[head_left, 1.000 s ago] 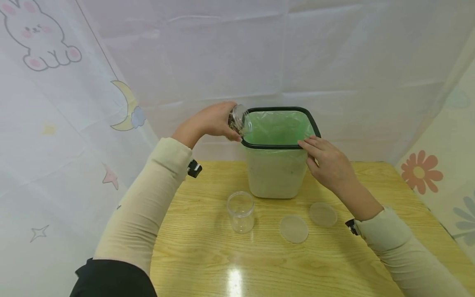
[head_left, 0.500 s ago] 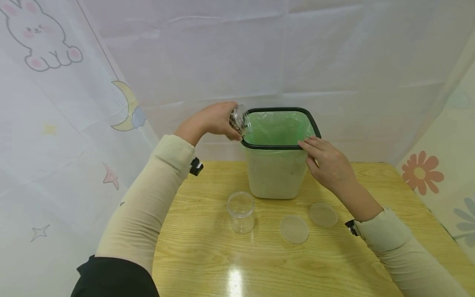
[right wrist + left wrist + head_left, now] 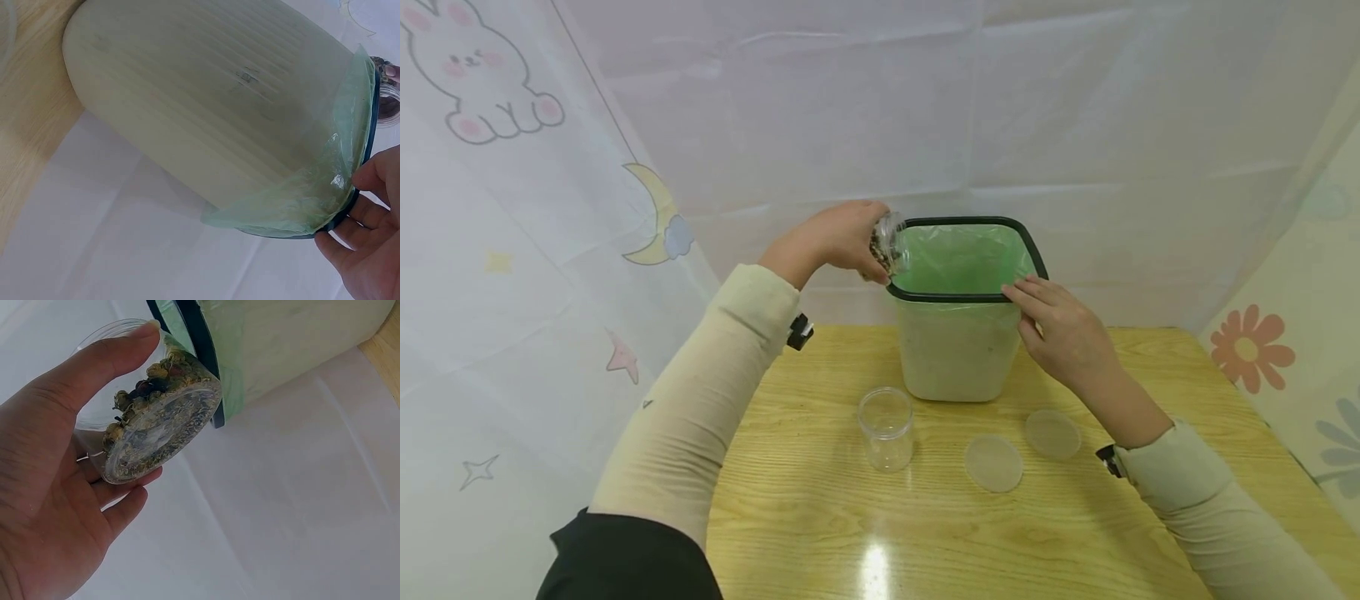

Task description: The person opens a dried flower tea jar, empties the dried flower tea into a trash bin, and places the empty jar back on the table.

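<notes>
My left hand [image 3: 838, 240] grips a clear plastic jar [image 3: 100, 419], tilted with its mouth over the left side of the bin's rim. Dried flower buds and crumbled bits [image 3: 140, 400] lie in the jar, gathered toward its base. A pale trash bin [image 3: 955, 354], lined with a green bag [image 3: 962, 257], stands upright on the table under a dark rim ring [image 3: 955, 297]. At the near right corner, my right hand [image 3: 1063, 333] holds the rim, thumb and fingers on it, as the right wrist view also shows. What lies at the bottom of the bag is hidden.
An open clear jar [image 3: 887, 433] stands upright on the wooden table [image 3: 820, 517] in front of the bin. Two round translucent lids [image 3: 993, 463] lie flat to its right. A pale sheet [image 3: 865, 100] hangs close behind the bin.
My left hand has shifted slightly right, and the tilted jar has moved with it a little farther over the rim. My right hand and the bin stay put.
</notes>
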Tool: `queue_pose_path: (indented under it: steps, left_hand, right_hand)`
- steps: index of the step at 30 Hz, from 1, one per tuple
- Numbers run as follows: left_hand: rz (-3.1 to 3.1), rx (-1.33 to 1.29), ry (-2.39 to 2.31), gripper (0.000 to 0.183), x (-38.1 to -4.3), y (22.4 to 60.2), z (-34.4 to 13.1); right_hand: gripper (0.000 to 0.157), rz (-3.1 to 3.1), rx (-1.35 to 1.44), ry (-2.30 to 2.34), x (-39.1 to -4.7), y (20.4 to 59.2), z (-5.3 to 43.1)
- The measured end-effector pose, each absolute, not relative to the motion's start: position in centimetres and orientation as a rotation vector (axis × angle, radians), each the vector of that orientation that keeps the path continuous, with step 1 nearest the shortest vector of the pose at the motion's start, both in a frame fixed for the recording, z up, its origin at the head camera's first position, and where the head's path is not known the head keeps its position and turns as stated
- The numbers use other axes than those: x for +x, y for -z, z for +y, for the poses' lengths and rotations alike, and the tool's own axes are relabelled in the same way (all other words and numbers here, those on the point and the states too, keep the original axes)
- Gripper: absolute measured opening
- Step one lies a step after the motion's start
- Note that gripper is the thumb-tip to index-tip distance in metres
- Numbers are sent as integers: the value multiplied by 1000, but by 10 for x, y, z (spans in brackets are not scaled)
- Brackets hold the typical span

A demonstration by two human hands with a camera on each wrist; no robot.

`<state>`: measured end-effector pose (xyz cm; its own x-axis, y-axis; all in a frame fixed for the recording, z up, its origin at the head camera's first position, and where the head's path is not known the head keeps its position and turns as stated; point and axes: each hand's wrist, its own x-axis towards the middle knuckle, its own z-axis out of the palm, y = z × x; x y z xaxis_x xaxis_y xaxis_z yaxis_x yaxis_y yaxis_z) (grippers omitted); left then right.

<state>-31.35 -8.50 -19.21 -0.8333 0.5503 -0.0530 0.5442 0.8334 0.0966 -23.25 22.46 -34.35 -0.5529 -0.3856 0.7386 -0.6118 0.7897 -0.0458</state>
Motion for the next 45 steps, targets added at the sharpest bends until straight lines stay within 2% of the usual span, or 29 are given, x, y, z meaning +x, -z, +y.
queue_pose_path:
  steps: [4,11,45]
  left_hand:
    - [2931,882,-82,91,-313,191,-83]
    - [2939,832,29,104,-312,188,-79]
    - [2902,825,337,105,-312,173,-62]
  right_hand:
    - [41,-2223,730,-393,-232,344,224]
    - [42,-2219,730,-398,-231,344,223]
    - [44,-2273,724,-376,-231,343,222]
